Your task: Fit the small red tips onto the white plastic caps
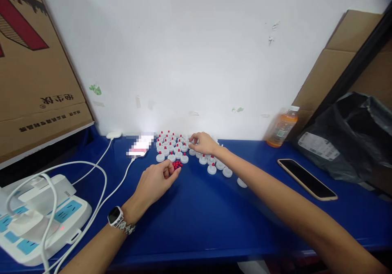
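My left hand (157, 180) rests low over the blue table with fingers curled and thumb close to them, touching a small pile of red tips (177, 165). Whatever sits between its fingertips is hidden. Farther back, my right hand (202, 143) reaches over a cluster of round white caps, its thumb and forefinger pinched down at one of them; I cannot make out what they hold. Many caps left of that hand, such as this white cap (160, 158), have a red tip standing on top. To the right, under my forearm, lie more caps, including a plain white cap (227, 172).
A phone (141, 146) on a charging cable lies behind my left hand. At left are a white power strip (61, 221) with looping cables and a cardboard box (36, 74). A dark phone (307, 179), an orange drink bottle (281, 128) and a black plastic bag (346, 139) are at right.
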Demonstrator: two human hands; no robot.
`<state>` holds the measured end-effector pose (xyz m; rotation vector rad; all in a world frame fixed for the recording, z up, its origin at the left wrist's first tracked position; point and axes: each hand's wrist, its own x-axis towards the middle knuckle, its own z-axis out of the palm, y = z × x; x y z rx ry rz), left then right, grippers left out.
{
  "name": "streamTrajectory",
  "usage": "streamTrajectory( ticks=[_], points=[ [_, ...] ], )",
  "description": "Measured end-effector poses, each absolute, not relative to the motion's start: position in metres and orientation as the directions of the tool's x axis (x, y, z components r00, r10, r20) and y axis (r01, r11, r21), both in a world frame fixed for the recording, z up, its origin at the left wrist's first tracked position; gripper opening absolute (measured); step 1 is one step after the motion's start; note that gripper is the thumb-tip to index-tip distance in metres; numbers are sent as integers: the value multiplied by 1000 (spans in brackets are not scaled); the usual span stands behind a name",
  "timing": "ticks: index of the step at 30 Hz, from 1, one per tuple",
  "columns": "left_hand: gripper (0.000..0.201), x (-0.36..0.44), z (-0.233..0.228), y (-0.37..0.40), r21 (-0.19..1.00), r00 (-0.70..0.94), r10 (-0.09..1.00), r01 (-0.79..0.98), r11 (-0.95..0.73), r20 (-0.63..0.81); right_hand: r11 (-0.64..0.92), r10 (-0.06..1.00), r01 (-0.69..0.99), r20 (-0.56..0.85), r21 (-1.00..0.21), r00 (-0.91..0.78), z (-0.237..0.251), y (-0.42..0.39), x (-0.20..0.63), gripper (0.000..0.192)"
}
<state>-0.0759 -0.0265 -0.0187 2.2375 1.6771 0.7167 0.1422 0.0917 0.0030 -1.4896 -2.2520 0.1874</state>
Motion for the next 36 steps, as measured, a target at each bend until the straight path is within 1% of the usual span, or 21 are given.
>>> streamTrajectory(
  ticks=[2, 3, 4, 6, 9, 10, 12, 13, 15, 17, 18, 19, 21, 23, 25, 27, 29, 32, 34, 36],
  points=[
    [39, -74, -18, -27, 484, 219, 948, 819, -308, 232, 432, 894, 856, 260, -285, -365, 2, 88, 149, 16],
    [38, -74, -18, -27, 489, 220, 946, 815, -312, 236, 434, 894, 851, 254, -295, -369, 1, 85, 151, 13],
    [38, -73, -18, -27, 496, 219, 943, 808, -318, 249, 430, 897, 840, 258, -330, -358, 2, 83, 152, 11],
    [35, -74, -18, -26, 519, 192, 930, 786, -336, 313, 414, 904, 793, 304, -446, -300, 6, 74, 151, 11],
    [28, -75, -19, -26, 529, 126, 870, 750, -398, 477, 446, 881, 658, 428, -607, -202, 15, 50, 144, 12],
    [28, -75, -19, -26, 510, 133, 841, 741, -436, 525, 473, 871, 597, 445, -648, -206, 18, 39, 139, 12],
    [36, -74, -19, -26, 456, 206, 792, 723, -519, 574, 511, 859, 467, 409, -721, -309, 18, 17, 128, 12],
    [37, -73, -19, -27, 434, 263, 780, 709, -556, 568, 517, 850, 418, 392, -747, -351, 16, 8, 123, 13],
    [31, -74, -20, -26, 426, 360, 779, 681, -595, 513, 510, 842, 362, 367, -780, -396, 9, -4, 115, 16],
    [28, -79, -21, -24, 451, 391, 799, 673, -587, 457, 503, 854, 410, 364, -761, -371, 0, -9, 112, 20],
    [29, -82, -21, -22, 466, 379, 812, 676, -571, 445, 512, 856, 474, 374, -717, -358, -5, -9, 112, 21],
    [30, -86, -22, -20, 482, 351, 825, 683, -549, 443, 530, 848, 551, 390, -645, -359, -9, -8, 112, 22],
    [33, -92, -23, -17, 513, 300, 849, 693, -507, 434, 576, 811, 685, 419, -446, -408, -17, -7, 112, 21],
    [34, -95, -24, -16, 532, 292, 871, 700, -476, 396, 605, 775, 748, 413, -271, -478, -23, -5, 111, 18],
    [34, -92, -25, -17, 526, 316, 880, 711, -466, 354, 601, 771, 776, 393, -192, -501, -26, -4, 109, 16],
    [32, -88, -26, -19, 502, 340, 875, 721, -478, 345, 589, 782, 786, 374, -185, -498, -29, -3, 106, 13],
    [29, -85, -26, -20, 487, 354, 862, 717, -499, 362, 587, 788, 782, 368, -209, -493, -31, -1, 105, 10],
    [25, -85, -27, -20, 516, 373, 846, 674, -529, 381, 600, 779, 757, 405, -259, -479, -31, 0, 109, 6],
    [26, -85, -27, -20, 553, 399, 844, 638, -536, 358, 605, 775, 726, 454, -329, -440, -29, 0, 113, 5],
    [27, -83, -26, -21, 584, 420, 847, 615, -529, 325, 595, 788, 665, 491, -452, -371, -27, -1, 118, 6]
  ],
)
